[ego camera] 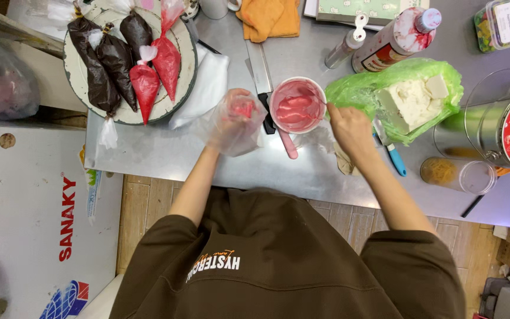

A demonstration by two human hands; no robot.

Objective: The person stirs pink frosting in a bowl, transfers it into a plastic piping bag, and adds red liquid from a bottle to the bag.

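My left hand is wrapped inside a clear plastic piping bag, holding it open, with a little pink cream at its mouth. Right beside it stands a small white bowl of pink cream. My right hand grips a thin utensil that reaches to the bowl's right rim; its tip is hard to make out. A pink-handled spatula lies under the bowl's near side.
A round board at the far left carries several filled brown and red piping bags. A knife lies behind the bowl. A block of white cream on green plastic, a blue-handled tool, a metal tin and bottles stand to the right.
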